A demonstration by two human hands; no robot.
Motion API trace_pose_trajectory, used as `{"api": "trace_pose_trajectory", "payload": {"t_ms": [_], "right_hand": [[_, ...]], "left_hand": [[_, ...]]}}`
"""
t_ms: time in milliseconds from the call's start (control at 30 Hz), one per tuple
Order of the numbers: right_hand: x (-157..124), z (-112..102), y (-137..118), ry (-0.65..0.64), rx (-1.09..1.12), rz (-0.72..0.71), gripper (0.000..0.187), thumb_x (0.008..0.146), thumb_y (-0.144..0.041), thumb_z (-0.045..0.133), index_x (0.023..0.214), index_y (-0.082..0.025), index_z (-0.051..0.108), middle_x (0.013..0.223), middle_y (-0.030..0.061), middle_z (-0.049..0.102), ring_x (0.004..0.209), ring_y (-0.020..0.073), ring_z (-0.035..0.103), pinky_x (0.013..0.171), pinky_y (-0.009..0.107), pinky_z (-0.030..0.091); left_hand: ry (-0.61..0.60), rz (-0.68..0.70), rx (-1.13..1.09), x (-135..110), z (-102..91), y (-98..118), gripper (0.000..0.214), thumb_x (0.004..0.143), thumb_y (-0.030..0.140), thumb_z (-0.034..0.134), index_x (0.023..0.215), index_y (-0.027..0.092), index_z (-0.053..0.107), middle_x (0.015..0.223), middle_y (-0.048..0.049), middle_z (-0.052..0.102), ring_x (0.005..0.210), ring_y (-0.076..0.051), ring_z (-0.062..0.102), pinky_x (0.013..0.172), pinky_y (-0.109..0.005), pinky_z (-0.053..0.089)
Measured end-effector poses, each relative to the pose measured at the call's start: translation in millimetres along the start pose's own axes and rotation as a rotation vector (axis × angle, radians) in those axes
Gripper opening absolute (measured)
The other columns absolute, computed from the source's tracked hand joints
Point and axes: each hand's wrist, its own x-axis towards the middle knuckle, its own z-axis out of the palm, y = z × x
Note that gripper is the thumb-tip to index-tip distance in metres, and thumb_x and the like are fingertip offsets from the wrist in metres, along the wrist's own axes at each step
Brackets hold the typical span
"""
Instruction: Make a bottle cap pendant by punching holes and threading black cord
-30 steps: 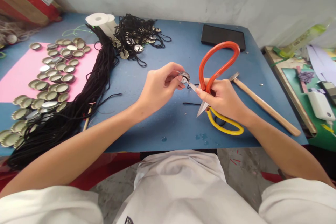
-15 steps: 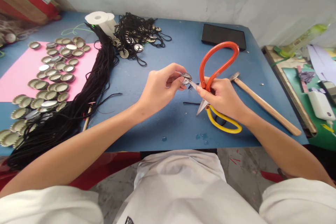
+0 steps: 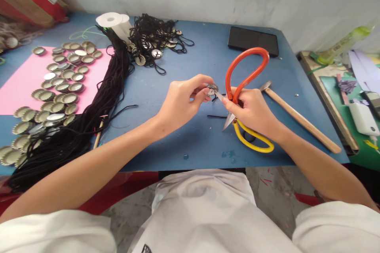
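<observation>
Above the middle of the blue table [image 3: 192,142], your left hand [image 3: 181,101] pinches a bottle cap [image 3: 212,88] tight between its fingertips. Your right hand [image 3: 252,110] is clenched round the spread scissors [image 3: 246,72] near the pivot, with one blade tip touching the cap. Hold the cap steady, press the tip lightly and keep your fingers off the point. Compared with a second ago, the cap and left hand sit slightly further right, nearer the scissors

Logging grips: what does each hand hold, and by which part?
The left hand pinches a bottle cap by its rim; the right hand grips the scissors at the handles' base.
</observation>
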Motion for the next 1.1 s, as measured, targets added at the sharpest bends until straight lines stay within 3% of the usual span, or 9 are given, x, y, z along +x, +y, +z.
{"api": "trace_pose_trajectory", "payload": {"t_ms": [300, 533, 667, 767, 1100], "right_hand": [[-0.4, 4.6, -0.4, 0.048, -0.037, -0.019, 0.033, 0.100, -0.027, 0.064, 0.069, -0.023, 0.052, 0.061, -0.0040, 0.051, 0.058, 0.0130, 0.046, 0.065, 0.034, 0.037], [0.7, 7.7, 3.1, 0.064, -0.038, -0.011, 0.032, 0.100, -0.027, 0.065, 0.070, -0.022, 0.053, 0.063, -0.0043, 0.052, 0.059, 0.0127, 0.044, 0.064, 0.034, 0.033], [0.7, 7.1, 3.4, 0.059, -0.035, -0.032, 0.035, 0.101, -0.027, 0.064, 0.069, -0.022, 0.051, 0.061, -0.0050, 0.049, 0.058, 0.0121, 0.043, 0.065, 0.034, 0.032], [0.1, 6.6, 1.5, 0.034, 0.007, -0.065, 0.034, 0.103, -0.028, 0.063, 0.071, -0.023, 0.051, 0.063, -0.0056, 0.047, 0.059, 0.0118, 0.042, 0.066, 0.034, 0.033], [-0.8, 5.9, 4.0, 0.025, 0.033, -0.073, 0.031, 0.104, -0.028, 0.062, 0.074, -0.022, 0.054, 0.064, -0.0061, 0.047, 0.060, 0.0114, 0.045, 0.066, 0.033, 0.033]], "left_hand": [[-0.003, 0.047, 0.111, -3.7, 3.2, -0.3, 0.023, 0.105, 0.019, 0.058, 0.118, 0.021, 0.077, 0.101, -0.0048, 0.087, 0.088, -0.018, 0.084, 0.085, -0.026, 0.065], [0.071, -0.029, 0.033, -3.3, 7.4, -3.1, 0.021, 0.100, 0.017, 0.062, 0.113, 0.019, 0.078, 0.097, -0.0044, 0.087, 0.082, -0.017, 0.085, 0.084, -0.027, 0.067], [0.115, -0.088, -0.007, 1.9, 3.8, -6.8, 0.018, 0.096, 0.017, 0.066, 0.109, 0.019, 0.078, 0.090, -0.0028, 0.085, 0.077, -0.017, 0.083, 0.076, -0.025, 0.066], [0.112, -0.108, -0.031, 3.7, 2.4, -7.0, 0.015, 0.095, 0.017, 0.067, 0.107, 0.020, 0.077, 0.088, -0.0026, 0.085, 0.075, -0.017, 0.083, 0.072, -0.025, 0.065], [0.085, -0.090, -0.079, -1.3, 4.2, 1.8, 0.012, 0.096, 0.017, 0.070, 0.107, 0.019, 0.076, 0.091, -0.0034, 0.085, 0.077, -0.018, 0.084, 0.079, -0.027, 0.070]]}}
